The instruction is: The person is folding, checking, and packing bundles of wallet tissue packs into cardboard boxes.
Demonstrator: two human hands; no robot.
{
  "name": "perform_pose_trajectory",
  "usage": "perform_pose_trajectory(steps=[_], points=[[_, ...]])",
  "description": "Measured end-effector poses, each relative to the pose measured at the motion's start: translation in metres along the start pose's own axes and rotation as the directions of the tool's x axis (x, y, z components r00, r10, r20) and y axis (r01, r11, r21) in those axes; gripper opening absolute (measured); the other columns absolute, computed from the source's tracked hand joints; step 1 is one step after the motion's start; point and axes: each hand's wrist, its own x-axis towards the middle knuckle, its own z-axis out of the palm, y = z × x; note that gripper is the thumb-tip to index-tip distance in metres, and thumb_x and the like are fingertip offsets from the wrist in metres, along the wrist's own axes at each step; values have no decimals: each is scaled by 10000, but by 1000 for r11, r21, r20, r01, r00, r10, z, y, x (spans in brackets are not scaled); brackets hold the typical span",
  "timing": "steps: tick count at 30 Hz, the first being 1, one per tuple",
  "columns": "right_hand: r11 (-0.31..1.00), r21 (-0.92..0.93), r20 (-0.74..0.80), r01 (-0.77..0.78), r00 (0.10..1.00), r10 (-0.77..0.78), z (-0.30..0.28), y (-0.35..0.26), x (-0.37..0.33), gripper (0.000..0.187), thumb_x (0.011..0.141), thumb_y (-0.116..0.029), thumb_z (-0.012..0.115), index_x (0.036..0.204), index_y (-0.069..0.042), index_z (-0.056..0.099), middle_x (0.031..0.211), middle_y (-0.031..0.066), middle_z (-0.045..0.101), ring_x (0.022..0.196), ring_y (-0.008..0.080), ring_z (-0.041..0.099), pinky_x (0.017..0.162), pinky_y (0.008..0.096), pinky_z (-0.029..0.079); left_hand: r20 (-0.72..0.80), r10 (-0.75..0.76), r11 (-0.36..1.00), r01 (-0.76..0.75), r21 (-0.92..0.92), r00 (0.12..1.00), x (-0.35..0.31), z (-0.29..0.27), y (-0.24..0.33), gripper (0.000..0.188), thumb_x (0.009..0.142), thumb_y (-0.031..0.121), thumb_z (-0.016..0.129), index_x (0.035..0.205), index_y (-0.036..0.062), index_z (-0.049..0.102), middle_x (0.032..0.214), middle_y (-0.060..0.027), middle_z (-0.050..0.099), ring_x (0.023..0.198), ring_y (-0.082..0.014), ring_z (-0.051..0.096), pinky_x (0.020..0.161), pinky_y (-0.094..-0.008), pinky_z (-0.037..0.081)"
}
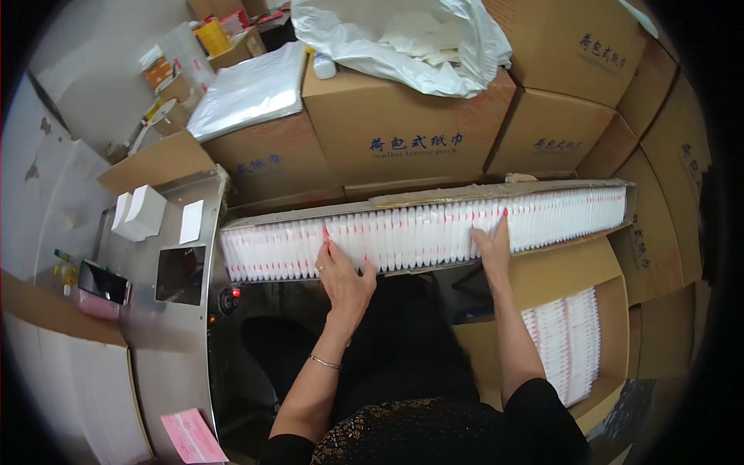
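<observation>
A long row of thin, white wallet tissue packs [418,236] with red marks stands on edge in a long, shallow trough [310,209] before me. My left hand [345,287] touches the row left of its middle, thumb and index finger spread apart, the index fingertip high against the packs. Farther right, my right hand [494,252] rests on the row in the same way, its index finger pointing up and its thumb out to the left. Both hands are open, and several packs stand between them. The far sides of the fingertips are hard to make out.
Brown cartons [411,128] are stacked behind the trough, with an open white plastic bag [465,70] on top. At lower right, an open carton [612,325] holds rows of packs. A metal table [167,341] at left carries a phone [105,280], white stacks and a pink packet [192,435].
</observation>
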Motion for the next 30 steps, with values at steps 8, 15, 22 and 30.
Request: perform_pose_trajectory(steps=[8, 15, 22, 30], points=[[1000, -30, 144, -4, 990, 9, 9, -36, 3, 1138, 571, -459, 927, 1387, 111, 376, 1345, 292, 522, 1255, 398, 514, 1075, 431, 402, 286, -231, 958, 269, -101, 930, 50, 12, 13, 1065, 631, 339, 813, 1365, -230, 292, 1211, -389, 546, 1085, -511, 569, 966, -488, 473], [986, -152, 44, -74, 996, 82, 14, -36, -10, 1319, 529, -553, 919, 1456, 129, 274, 1415, 316, 454, 1343, 425, 442, 1135, 427, 359, 255, -246, 950, 284, -127, 935, 27, 24, -26, 1067, 633, 355, 831, 1387, -191, 310, 1355, -355, 482, 1291, -417, 480, 1119, -424, 366], [956, 230, -189, -183, 955, 229, -152, -50, -89, 972, 605, -188, 947, 1371, 63, 403, 1301, 188, 547, 1214, 265, 543, 1034, 396, 466, 370, 326, 847, -95, -523, 870, 33, -45, 109, 786, 646, 183, 842, 1294, -56, 468, 1175, -237, 573, 1133, -372, 560, 1004, -433, 451], [811, 460, -654, -360, 480, 584, -261, 18, -269, 686, 760, -68, 838, 1312, 58, 449, 1106, 145, 657, 960, 235, 664, 870, 340, 549, 613, 751, 660, -279, -698, 244, -50, 20, 294, 1070, 651, 326, 805, 1433, -145, 246, 1156, -314, 546, 1059, -455, 577, 942, -477, 491]])
